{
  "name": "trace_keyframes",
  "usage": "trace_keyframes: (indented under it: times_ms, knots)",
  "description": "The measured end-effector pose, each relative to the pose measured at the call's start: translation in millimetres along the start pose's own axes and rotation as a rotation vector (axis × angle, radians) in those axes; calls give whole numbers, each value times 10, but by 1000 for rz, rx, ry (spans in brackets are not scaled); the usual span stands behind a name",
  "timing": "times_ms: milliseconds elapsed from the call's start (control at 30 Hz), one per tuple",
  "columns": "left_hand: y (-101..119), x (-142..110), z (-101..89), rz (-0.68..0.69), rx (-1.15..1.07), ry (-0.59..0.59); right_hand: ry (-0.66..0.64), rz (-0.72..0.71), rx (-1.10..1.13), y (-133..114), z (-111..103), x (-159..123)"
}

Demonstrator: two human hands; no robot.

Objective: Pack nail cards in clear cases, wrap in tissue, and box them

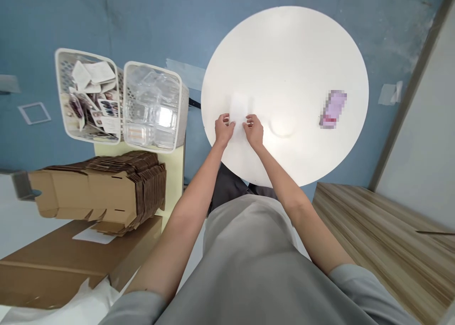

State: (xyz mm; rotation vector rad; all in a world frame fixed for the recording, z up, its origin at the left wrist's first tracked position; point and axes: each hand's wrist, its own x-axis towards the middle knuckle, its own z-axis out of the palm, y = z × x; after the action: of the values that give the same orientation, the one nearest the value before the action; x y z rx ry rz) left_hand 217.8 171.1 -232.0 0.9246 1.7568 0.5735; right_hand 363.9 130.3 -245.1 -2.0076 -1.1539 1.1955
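Observation:
A pale white rectangular piece (239,106) lies between my hands near the front left of the round white table (295,40). It barely stands out from the tabletop, so I cannot tell whether it is paper, card or plastic. My left hand (223,130) has its fingers curled and its thumb at the piece's left edge. On the opposite edge, my right hand (253,130) is closed in a similar pinch. Both wrists come in over the table's near rim.
Left of the table stand a white basket of cards and packets (60,97) and another of clear plastic boxes (179,112). Nearer are folded brown cartons (92,192) and a large cardboard box (71,258). A blurred purple object (334,108) lies on the table's right; wood-grain furniture (384,239) stands lower right.

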Motion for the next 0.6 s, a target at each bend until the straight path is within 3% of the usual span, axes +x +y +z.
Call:
trace_keyframes:
  times_ms: [133,267,467,600]
  knots:
    - [55,215,-34,22,68,-14,4,-24,-68,-88,138,122]
    - [36,243,-37,74,176,22,13,25,-144,-103,180,177]
    - [-2,12,-142,59,176,8,-43,4,-167,-167,-2,145]
    - [-175,-306,-315,86,160,29,-20,-73,-97,-149,-205,-114]
